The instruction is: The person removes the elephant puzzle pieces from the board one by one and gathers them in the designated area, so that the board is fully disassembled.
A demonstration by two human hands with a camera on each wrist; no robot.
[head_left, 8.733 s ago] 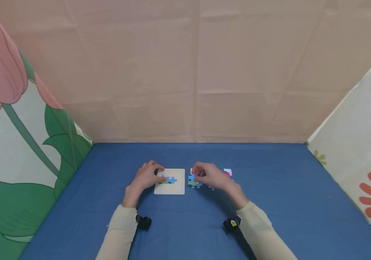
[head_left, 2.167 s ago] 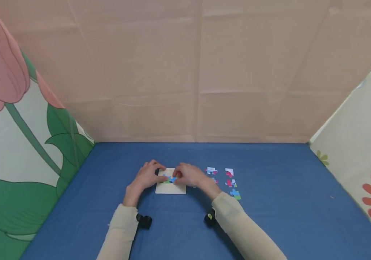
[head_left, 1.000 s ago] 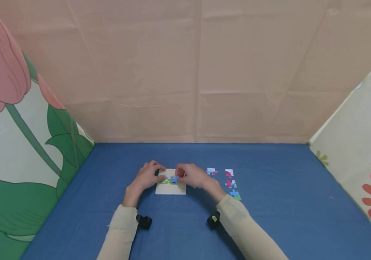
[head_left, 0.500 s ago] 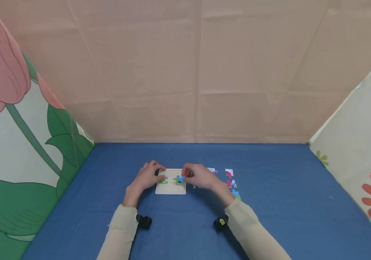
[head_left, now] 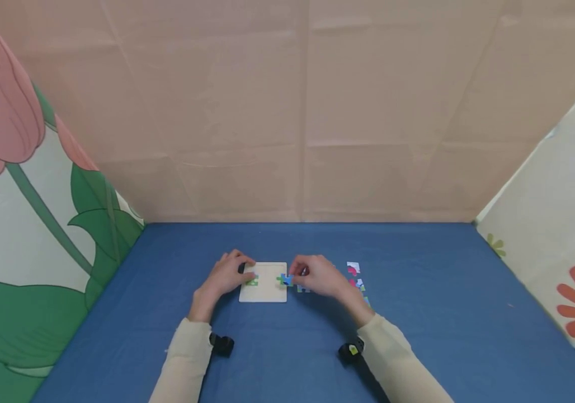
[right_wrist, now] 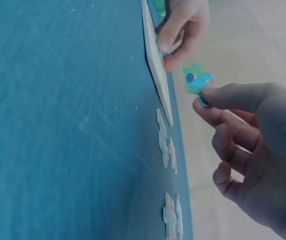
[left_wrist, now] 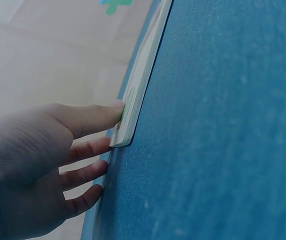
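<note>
My left hand point(head_left: 223, 274) holds the left edge of a pale wooden puzzle board point(head_left: 268, 294). Its thumb presses on a green-and-blue jigsaw piece point(head_left: 253, 281) lying on the board, and the index finger is against the board's side in the left wrist view. My right hand point(head_left: 321, 275) pinches another jigsaw piece point(right_wrist: 193, 81), green and blue with a dark blue spot, between thumb and index finger. In the right wrist view that piece is raised clear of the board and table. From the head it overlaps the board's right edge.
Right of the board, loose jigsaw pieces point(head_left: 303, 289) lie on the blue cloth, partly hidden by my right hand. A column of pink, white and blue pieces point(head_left: 353, 268) is farther right. A beige backdrop point(head_left: 302, 140) rises behind the table.
My right hand reached from the loose pieces to the board's middle, then drew back rightward with the pinched piece, away from the left piece. My left hand has stayed on the board's edge.
</note>
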